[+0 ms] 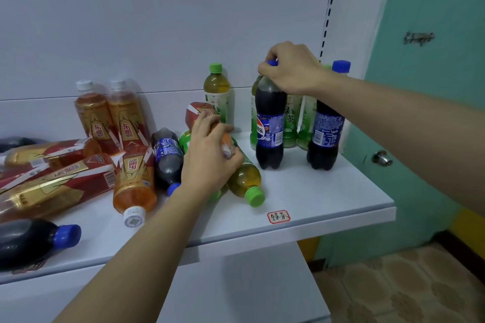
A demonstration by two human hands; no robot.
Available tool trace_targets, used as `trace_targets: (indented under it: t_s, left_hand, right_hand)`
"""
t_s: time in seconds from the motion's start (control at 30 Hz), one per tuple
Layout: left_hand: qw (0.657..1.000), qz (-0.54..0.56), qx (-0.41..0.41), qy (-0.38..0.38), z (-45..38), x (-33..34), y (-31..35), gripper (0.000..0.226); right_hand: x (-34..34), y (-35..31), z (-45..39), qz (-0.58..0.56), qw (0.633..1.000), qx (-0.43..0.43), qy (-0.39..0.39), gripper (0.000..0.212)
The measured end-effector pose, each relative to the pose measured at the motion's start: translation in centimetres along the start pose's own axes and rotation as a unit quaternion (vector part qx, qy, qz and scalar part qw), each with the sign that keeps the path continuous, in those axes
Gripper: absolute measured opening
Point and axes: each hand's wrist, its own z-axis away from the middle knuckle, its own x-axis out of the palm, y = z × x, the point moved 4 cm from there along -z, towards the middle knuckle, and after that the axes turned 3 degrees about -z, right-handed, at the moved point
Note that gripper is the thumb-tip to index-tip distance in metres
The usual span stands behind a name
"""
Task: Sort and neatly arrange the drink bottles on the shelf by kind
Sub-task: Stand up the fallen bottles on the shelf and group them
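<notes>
My right hand (291,68) grips the blue cap of an upright cola bottle (270,126) on the white shelf (328,191). A second upright cola bottle (326,126) stands to its right. Green tea bottles (292,118) stand behind them, and another (217,94) stands further left. My left hand (210,155) grips a lying orange energy drink bottle (227,143) above a lying green tea bottle (248,181). A lying cola bottle (166,157) is just left of that hand.
Several orange energy drink bottles lie in a heap at the left (57,178); two (110,115) stand against the back panel. A cola bottle (34,241) lies at the front left edge. A handwritten label (278,216) sticks to the shelf front. A green door (433,86) is right.
</notes>
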Motion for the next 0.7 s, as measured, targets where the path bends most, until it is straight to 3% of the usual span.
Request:
trace_targets:
  t_s: [0.17,0.3,0.4,0.5,0.6,0.63,0.7]
  left_hand:
    - [1.0,0.002,-0.001,0.001,0.2,0.0,0.0,0.046]
    - [1.0,-0.005,-0.003,0.005,0.2,0.0,0.0,0.046]
    - [1.0,-0.014,0.001,0.002,0.2,-0.1,0.1,0.046]
    - [0.999,-0.037,0.005,-0.015,0.0,-0.3,0.4,0.046]
    - [0.997,-0.06,0.017,-0.035,-0.5,-0.7,0.8,0.048]
    - [0.997,-0.059,0.019,-0.043,-0.7,-0.9,0.8,0.049]
    - [0.996,-0.057,0.023,-0.063,-1.0,-1.4,0.8,0.049]
  right_hand:
    - [-0.2,1.8,-0.1,-0.03,0.999,0.021,-0.011,0.031]
    - [-0.5,1.8,0.3,0.005,0.999,-0.004,-0.052,0.038]
    - [-0.9,1.9,1.7,-0.001,1.0,-0.012,0.008,0.045]
    - [-0.1,1.2,5.3,-0.048,0.992,-0.067,0.096,0.025]
    - [3.6,0.7,10.5,-0.121,0.986,-0.112,0.036,0.005]
    - [5.0,0.7,12.1,-0.14,0.984,-0.105,-0.001,0.007]
    - [7.7,1.0,14.9,-0.169,0.981,-0.062,-0.077,0.031]
